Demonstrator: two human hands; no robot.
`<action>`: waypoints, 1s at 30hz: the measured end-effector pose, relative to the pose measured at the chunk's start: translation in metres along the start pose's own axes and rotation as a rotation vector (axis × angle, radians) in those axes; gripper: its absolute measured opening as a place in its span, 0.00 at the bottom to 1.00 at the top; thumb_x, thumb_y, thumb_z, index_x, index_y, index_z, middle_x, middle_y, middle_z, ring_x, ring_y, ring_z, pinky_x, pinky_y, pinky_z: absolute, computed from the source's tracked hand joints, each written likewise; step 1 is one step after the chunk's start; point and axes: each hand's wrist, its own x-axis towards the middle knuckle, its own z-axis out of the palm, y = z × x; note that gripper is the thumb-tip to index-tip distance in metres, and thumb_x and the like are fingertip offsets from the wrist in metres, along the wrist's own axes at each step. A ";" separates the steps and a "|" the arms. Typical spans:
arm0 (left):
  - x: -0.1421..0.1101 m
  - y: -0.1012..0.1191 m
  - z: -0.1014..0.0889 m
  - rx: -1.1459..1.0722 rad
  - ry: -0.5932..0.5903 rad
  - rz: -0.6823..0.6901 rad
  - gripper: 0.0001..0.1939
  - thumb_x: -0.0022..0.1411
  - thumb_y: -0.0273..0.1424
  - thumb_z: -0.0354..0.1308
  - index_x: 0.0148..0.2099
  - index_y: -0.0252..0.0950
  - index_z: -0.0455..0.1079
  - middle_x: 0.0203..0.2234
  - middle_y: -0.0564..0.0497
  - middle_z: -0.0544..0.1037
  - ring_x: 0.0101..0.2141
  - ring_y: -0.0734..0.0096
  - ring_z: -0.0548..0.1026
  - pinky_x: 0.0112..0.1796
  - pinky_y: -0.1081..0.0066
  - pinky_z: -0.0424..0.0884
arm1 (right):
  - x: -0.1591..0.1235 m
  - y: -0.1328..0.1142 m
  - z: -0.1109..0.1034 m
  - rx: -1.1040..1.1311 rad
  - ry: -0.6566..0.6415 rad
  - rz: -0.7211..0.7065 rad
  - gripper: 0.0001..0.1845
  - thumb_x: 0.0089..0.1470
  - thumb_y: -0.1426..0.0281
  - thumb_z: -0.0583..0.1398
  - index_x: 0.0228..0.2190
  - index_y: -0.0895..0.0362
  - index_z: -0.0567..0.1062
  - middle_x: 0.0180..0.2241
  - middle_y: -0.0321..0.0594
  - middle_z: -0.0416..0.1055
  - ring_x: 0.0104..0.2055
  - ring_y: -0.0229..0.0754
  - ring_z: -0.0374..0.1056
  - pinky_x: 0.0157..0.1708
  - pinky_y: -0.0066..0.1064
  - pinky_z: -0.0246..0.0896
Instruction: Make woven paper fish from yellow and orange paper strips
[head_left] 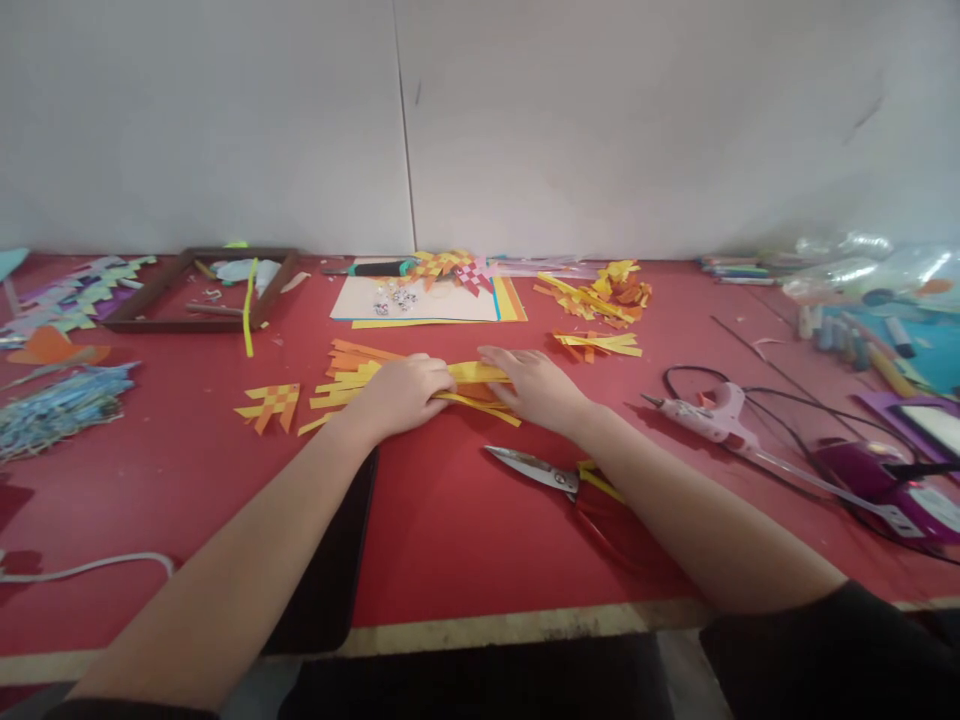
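Observation:
Both my hands are on a loose bunch of yellow paper strips (480, 373) at the middle of the red table. My left hand (409, 393) is closed around the strips' left part, fingers curled. From the other side my right hand (536, 388) grips their right end, its fingertips partly hidden behind the paper. More yellow and orange strips (341, 382) fan out on the table left of my left hand. Beside them lies a small woven yellow-and-orange paper fish (274, 403). Scissors (536, 467) lie with blades apart below my right hand, their handles partly under my right forearm.
A pink glue gun (712, 415) with its cable lies at right, near a purple power strip (862, 465). A brown tray (180, 325) stands back left. Paper sheets (450, 308) lie at the wall. A dark flat panel (330, 570) is under my left forearm.

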 end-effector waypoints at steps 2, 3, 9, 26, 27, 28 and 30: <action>0.000 0.000 0.000 0.011 0.005 0.006 0.08 0.65 0.32 0.54 0.38 0.36 0.74 0.34 0.48 0.77 0.37 0.62 0.72 0.37 0.66 0.65 | 0.004 0.001 -0.002 -0.025 -0.015 -0.008 0.26 0.57 0.72 0.56 0.57 0.63 0.66 0.45 0.53 0.76 0.45 0.54 0.72 0.49 0.46 0.62; 0.000 0.000 0.000 0.018 0.008 0.012 0.08 0.64 0.32 0.55 0.37 0.36 0.74 0.33 0.48 0.77 0.36 0.62 0.72 0.36 0.65 0.65 | 0.005 0.001 -0.003 -0.036 -0.018 -0.008 0.25 0.57 0.73 0.56 0.56 0.64 0.67 0.42 0.54 0.77 0.44 0.54 0.72 0.49 0.46 0.62; 0.001 -0.001 0.001 0.024 0.022 0.031 0.07 0.63 0.29 0.56 0.38 0.36 0.76 0.34 0.48 0.78 0.37 0.62 0.73 0.36 0.65 0.65 | 0.005 0.002 -0.008 -0.013 -0.008 -0.046 0.18 0.56 0.72 0.57 0.48 0.60 0.75 0.43 0.50 0.77 0.47 0.52 0.70 0.50 0.44 0.61; 0.001 0.001 0.002 -0.026 0.038 -0.008 0.08 0.65 0.33 0.56 0.41 0.36 0.74 0.35 0.48 0.79 0.38 0.61 0.74 0.38 0.65 0.67 | 0.007 0.000 -0.001 0.064 0.006 -0.071 0.19 0.58 0.73 0.56 0.51 0.60 0.72 0.45 0.50 0.77 0.46 0.50 0.72 0.48 0.42 0.64; 0.001 0.001 0.001 -0.025 0.037 -0.009 0.08 0.65 0.33 0.56 0.41 0.36 0.74 0.35 0.48 0.79 0.38 0.61 0.74 0.38 0.64 0.67 | 0.007 0.001 -0.001 0.066 0.005 -0.071 0.19 0.58 0.73 0.56 0.51 0.60 0.72 0.44 0.50 0.77 0.46 0.50 0.72 0.48 0.42 0.64; 0.001 0.001 0.001 -0.023 0.037 -0.007 0.08 0.65 0.33 0.56 0.41 0.36 0.74 0.35 0.48 0.79 0.38 0.61 0.74 0.38 0.64 0.67 | 0.007 0.001 0.000 0.067 0.006 -0.068 0.18 0.59 0.73 0.55 0.51 0.60 0.72 0.44 0.50 0.77 0.45 0.50 0.72 0.48 0.42 0.64; 0.001 0.001 0.001 -0.020 0.041 0.003 0.09 0.65 0.34 0.56 0.41 0.36 0.74 0.35 0.48 0.79 0.38 0.61 0.74 0.39 0.64 0.66 | 0.007 0.002 0.001 0.073 0.018 -0.056 0.19 0.61 0.73 0.53 0.53 0.62 0.70 0.44 0.51 0.76 0.45 0.50 0.72 0.47 0.41 0.64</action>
